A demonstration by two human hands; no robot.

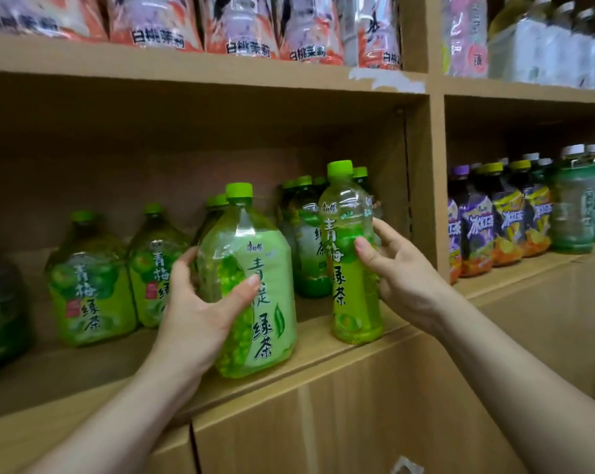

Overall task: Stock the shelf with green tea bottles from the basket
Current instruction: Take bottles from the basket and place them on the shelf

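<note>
A big green tea bottle (255,285) with a green cap stands near the front edge of the wooden shelf (323,354); my left hand (200,302) wraps its left side. To its right stands a slim green tea bottle (352,268), gripped on its right side by my right hand (398,268). Two more big green tea bottles (91,278) stand further left on the shelf. Several others (306,234) stand behind. The basket is out of view.
A wooden divider (437,200) bounds the compartment on the right. Beyond it stand purple and yellow drink bottles (494,220). The shelf above holds orange-labelled bottles (220,25). Cabinet doors (357,422) lie below the shelf.
</note>
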